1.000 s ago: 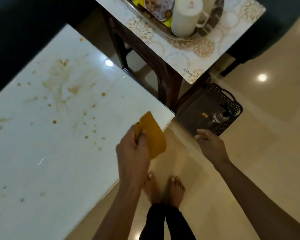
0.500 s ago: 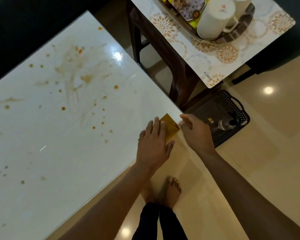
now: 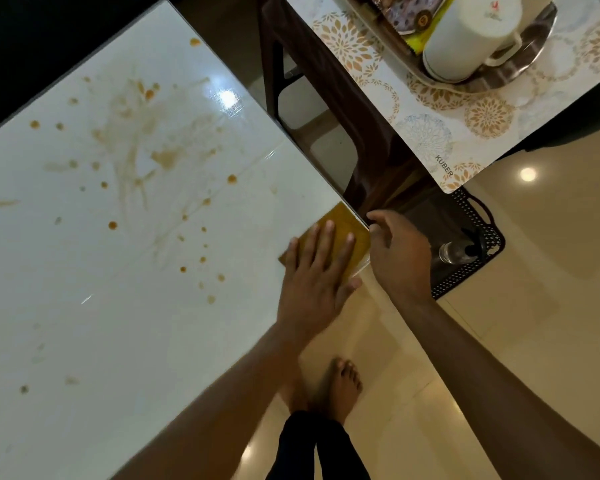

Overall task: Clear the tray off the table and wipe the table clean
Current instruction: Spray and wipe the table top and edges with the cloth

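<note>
The white glossy table (image 3: 125,323) fills the left of the view and is spattered with brown stains (image 3: 142,157). A yellow cloth (image 3: 343,225) lies flat on its near right corner. My left hand (image 3: 317,275) presses on the cloth with straight fingers. My right hand (image 3: 397,252) hovers beside the table's corner, fingers loosely curled at the cloth's edge; whether it touches the cloth is unclear. The metal tray (image 3: 520,69) with a white mug (image 3: 471,32) and snack packets stands on a side table at the top right.
The side table has a floral mat (image 3: 440,133) marked KUBER and dark brown legs (image 3: 329,84). A black perforated basket (image 3: 478,244) with a spray bottle (image 3: 456,252) sits on the floor under it. My bare feet (image 3: 340,382) stand on the tiled floor.
My left hand brought the yellow cloth down from the air onto the table corner and flattened on it. My right hand moved in from the basket side to the corner.
</note>
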